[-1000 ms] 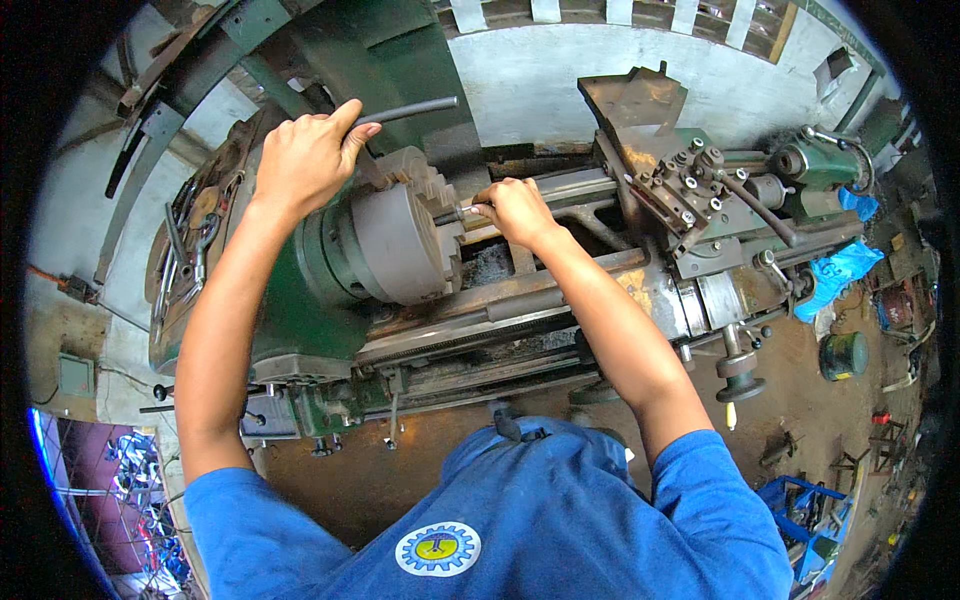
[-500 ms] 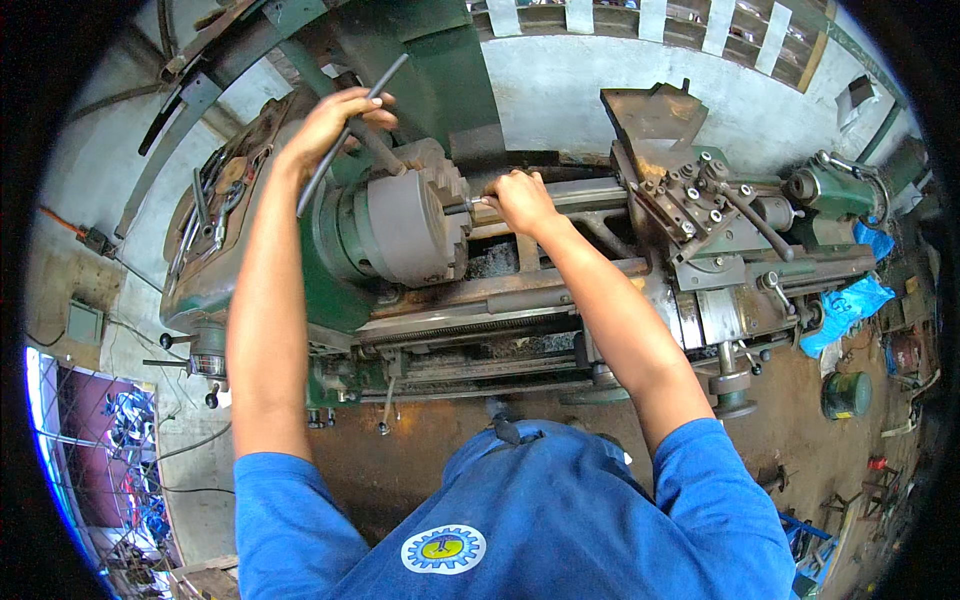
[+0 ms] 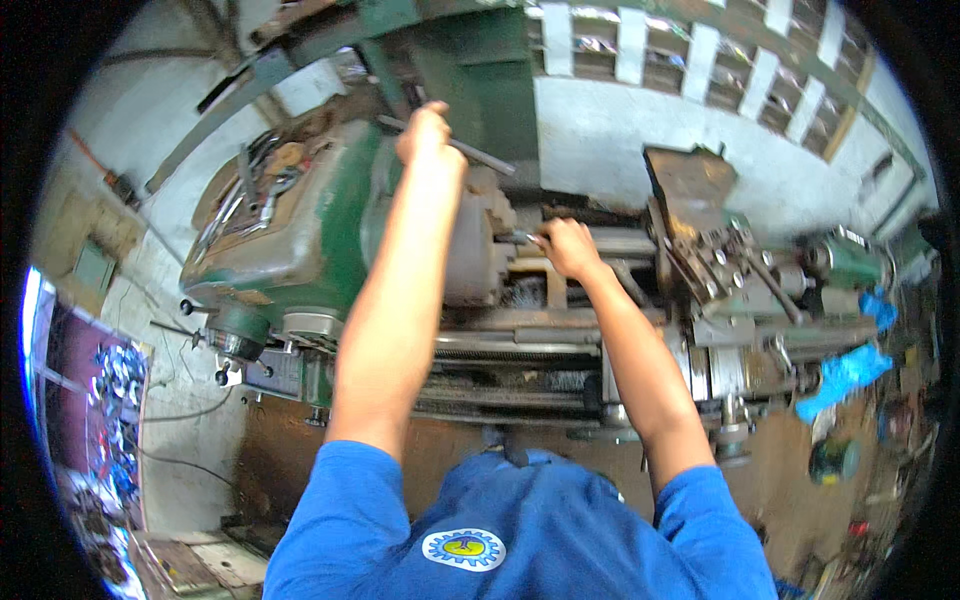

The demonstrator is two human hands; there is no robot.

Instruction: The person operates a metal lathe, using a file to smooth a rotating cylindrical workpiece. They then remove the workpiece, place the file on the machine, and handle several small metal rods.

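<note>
A lathe chuck with stepped jaws sits in the middle, its outline blurred. Above it my left hand is closed round the slanting cross bar of a chuck key. The key's lower end is hidden behind my forearm. To the right of the jaws, my right hand pinches a short metal rod, whose other end reaches in between the jaws. My fingers cover part of that rod.
The green headstock carries several spanners on top. Rightward along the bed stand the tool post and the tailstock. A blue cloth hangs at the right end. Levers stick out below the headstock.
The key's cross bar has turned from steeply upright to sloping down rightward. My left hand has swung over to the right and now wraps the bar. The right hand stays at the rod; the view has shifted.
</note>
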